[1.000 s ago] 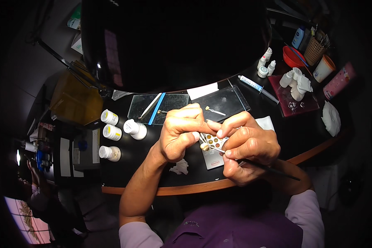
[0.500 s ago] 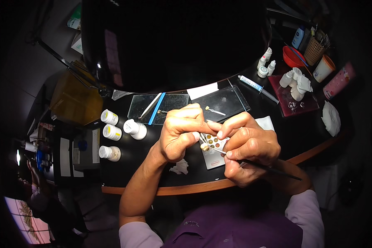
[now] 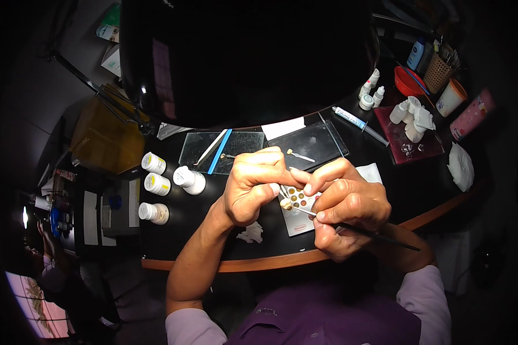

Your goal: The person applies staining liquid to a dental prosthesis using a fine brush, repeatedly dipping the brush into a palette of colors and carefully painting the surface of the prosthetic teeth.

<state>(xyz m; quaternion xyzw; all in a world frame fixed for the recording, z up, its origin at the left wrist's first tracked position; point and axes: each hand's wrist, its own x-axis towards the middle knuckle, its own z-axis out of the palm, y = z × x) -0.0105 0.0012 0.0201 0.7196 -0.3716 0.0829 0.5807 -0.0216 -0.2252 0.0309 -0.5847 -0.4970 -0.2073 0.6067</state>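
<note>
My left hand (image 3: 252, 187) is closed around a thin metal holder (image 3: 283, 191), perhaps tweezers, mostly hidden by the fingers. At its tip sits a small cream tooth crown (image 3: 286, 204). A slim dark-handled brush (image 3: 388, 237) is pinched in my right hand (image 3: 351, 204), its tip touching or very near the crown. Fingers of both hands meet above the crown. Beneath them lies a pale palette (image 3: 297, 225) with several round brown and ochre wells, partly covered by my right hand. A crumpled white tissue (image 3: 251, 233) rests beside my left wrist.
Several white jars (image 3: 189, 180) stand at the left. Behind my hands are a glass slab (image 3: 244, 141), a blue stick (image 3: 219, 152) and a dark tray (image 3: 328, 141). A syringe (image 3: 351, 118), small bottles and a red bowl (image 3: 407, 81) sit at right. A large black lamp hood (image 3: 247, 63) hangs overhead.
The brush tip and crown have shifted very slightly against each other. Both hands keep their grip and nearly the same place. The whole view has moved a little.
</note>
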